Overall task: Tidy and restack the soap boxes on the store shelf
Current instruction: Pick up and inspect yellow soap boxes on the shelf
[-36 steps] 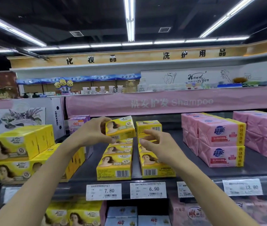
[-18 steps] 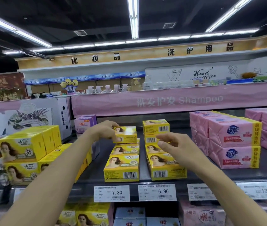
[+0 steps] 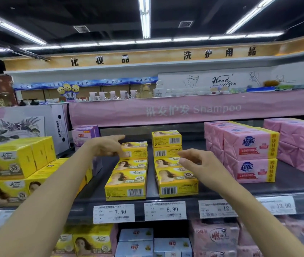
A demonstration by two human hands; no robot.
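Two rows of small yellow soap boxes run front to back on the dark shelf (image 3: 221, 190). The left row's front box (image 3: 126, 184) and the right row's front box (image 3: 177, 182) sit at the shelf edge. My left hand (image 3: 108, 146) holds the left end of a yellow soap box (image 3: 135, 150) that rests on the stack at the back of the left row. Beside it, the right row's back stack (image 3: 166, 140) stands one box taller. My right hand (image 3: 197, 164) hovers in front of the right row, fingers loosely curled, holding nothing.
Pink wrapped soap packs (image 3: 249, 151) are stacked at the right. Large yellow multipacks (image 3: 8, 160) fill the left, with a purple box (image 3: 85, 134) behind my left hand. Price tags (image 3: 114, 213) line the shelf edge. Blue boxes (image 3: 136, 236) sit on the shelf below.
My left hand carried the yellow soap box down and back onto the left row's rear stack. My right hand stayed hovering by the right row. The camera moved slightly closer.
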